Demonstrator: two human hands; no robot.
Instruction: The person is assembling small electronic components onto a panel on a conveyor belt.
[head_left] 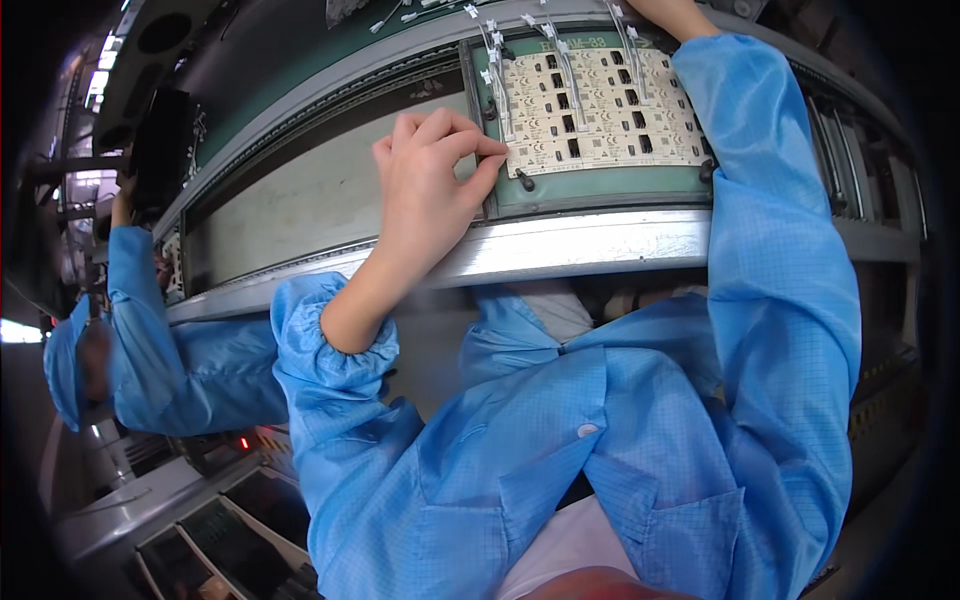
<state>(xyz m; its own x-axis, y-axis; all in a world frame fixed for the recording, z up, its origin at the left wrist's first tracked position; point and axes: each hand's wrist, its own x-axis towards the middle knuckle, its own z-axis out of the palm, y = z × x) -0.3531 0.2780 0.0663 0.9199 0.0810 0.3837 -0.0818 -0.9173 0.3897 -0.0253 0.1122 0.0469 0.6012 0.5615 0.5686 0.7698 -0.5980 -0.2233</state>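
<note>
**Circuit board panel getting worked on at the conveyor line**

Circuit board panel (600, 110), cream with rows of small black parts, sits in a green carrier tray (600, 187) on the conveyor rail (560, 250), straight ahead and toward the upper right of the head view. Several white wire connectors (500, 75) stand along its left and top edges.

Left hand (430, 180) is at the panel's lower-left corner, fingers (470, 140) curled in with the tips pinched together right on the board edge. Can't tell if there's a tiny part between them or if they're just pressing. Right hand is out of frame past the top edge; only the blue sleeve (770, 200) reaching over the tray shows, so no idea what those fingers are doing.

My read: it's mid-seating or checking something at that corner. Next move probably needs a light, precise touch so the connectors nearby don't get knocked.

1 co-worker's blue sleeve (140, 330) is at the far left.
</note>
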